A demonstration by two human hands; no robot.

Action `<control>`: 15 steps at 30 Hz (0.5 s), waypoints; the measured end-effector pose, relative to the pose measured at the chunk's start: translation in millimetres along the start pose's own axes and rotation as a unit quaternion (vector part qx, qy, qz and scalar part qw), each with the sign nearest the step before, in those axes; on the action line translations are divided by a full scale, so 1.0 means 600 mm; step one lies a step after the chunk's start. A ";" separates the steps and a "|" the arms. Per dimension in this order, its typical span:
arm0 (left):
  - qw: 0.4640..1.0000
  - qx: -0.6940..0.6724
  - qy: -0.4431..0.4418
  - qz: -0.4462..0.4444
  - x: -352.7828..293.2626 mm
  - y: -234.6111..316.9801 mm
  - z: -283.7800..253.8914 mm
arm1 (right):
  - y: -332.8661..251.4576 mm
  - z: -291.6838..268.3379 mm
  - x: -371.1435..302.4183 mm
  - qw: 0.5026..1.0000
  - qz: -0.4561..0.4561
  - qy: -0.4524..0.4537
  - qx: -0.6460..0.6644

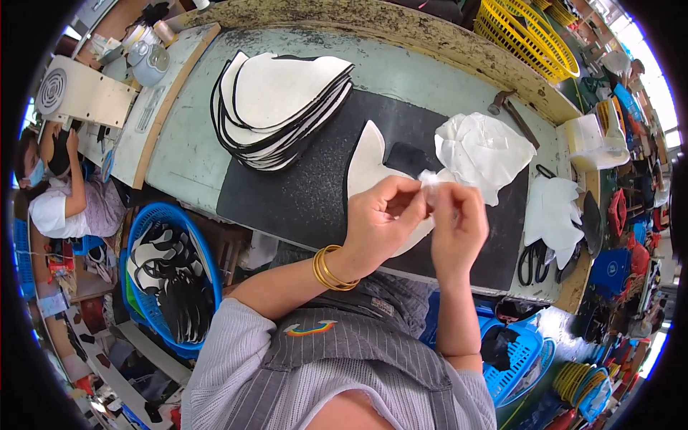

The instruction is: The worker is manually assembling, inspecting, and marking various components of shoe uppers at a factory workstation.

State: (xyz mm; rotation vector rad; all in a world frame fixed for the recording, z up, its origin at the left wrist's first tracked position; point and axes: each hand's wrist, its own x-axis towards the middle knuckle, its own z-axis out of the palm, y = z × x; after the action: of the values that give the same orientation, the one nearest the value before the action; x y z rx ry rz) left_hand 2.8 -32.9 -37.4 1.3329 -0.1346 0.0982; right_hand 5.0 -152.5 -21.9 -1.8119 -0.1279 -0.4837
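My left hand [383,223] and my right hand [460,233] meet over the work surface, fingertips pinched together. Between them is a small crumpled white piece [429,177], thin like film or paper; its exact kind is unclear. Beneath my hands lies a curved white panel with a dark edge [367,168], partly covered by my left hand. It rests on a black mat [287,204], beside a small dark pad [405,158]. Just beyond my right hand sits a loose heap of thin white sheets [484,150]. Farther left, similar white panels with black edges form a stack [283,97].
A hammer [512,115] lies at the table's far right. Scissors [532,262] and white cut pieces [552,215] are near its right edge. A blue basket of black and white pieces [175,272] stands at left. A co-worker [72,186] sits by a machine [86,93].
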 end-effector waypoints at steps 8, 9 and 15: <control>0.991 -0.044 0.118 -0.038 0.008 -0.011 -0.065 | 0.176 -0.103 0.125 0.957 -0.002 0.095 -0.274; 0.992 -0.048 0.114 -0.031 0.003 -0.006 -0.071 | 0.204 -0.130 0.134 0.949 -0.008 0.097 -0.299; 0.993 -0.075 0.041 -0.086 -0.015 0.048 -0.112 | 0.073 -0.141 0.077 0.876 -0.158 0.137 -0.434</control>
State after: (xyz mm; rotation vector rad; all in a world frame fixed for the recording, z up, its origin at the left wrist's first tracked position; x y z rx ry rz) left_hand -7.6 39.4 -26.9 1.1833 0.0428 -0.0022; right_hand 39.6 -252.8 -24.4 -2.5835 -0.0008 -1.1629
